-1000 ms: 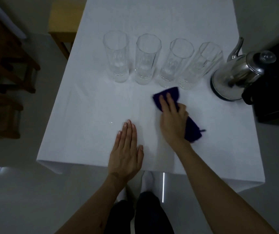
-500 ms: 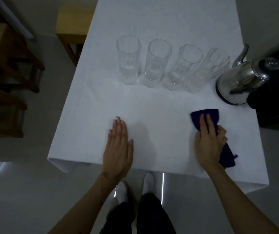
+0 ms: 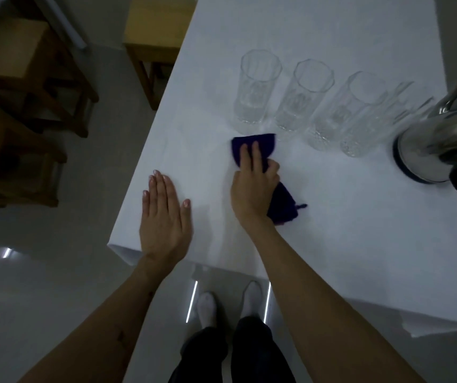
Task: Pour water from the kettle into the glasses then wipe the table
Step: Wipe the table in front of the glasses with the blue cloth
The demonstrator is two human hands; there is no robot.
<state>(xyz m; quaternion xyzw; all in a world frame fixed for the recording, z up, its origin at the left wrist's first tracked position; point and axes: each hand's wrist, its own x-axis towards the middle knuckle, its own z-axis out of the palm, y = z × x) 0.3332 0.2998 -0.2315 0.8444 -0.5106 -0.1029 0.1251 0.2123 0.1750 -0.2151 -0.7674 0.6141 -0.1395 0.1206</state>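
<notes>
The right hand (image 3: 253, 186) presses a soft dark-blue cloth (image 3: 282, 205) flat, fingers curled on it; beyond stand four faceted glass tumblers (image 3: 302, 100). The left hand (image 3: 163, 217) lies open-palmed on the smooth white table (image 3: 346, 217).

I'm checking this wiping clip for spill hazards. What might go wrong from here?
1. The blue cloth under the right hand lies just in front of the row of glasses; a stroke pushed further away from the person could knock one over.
2. A wide sweep to the person's right might hit the kettle, which stands near the table edge.
3. The left hand presses flat near the corner; the white covering could shift if it is loose.
</notes>
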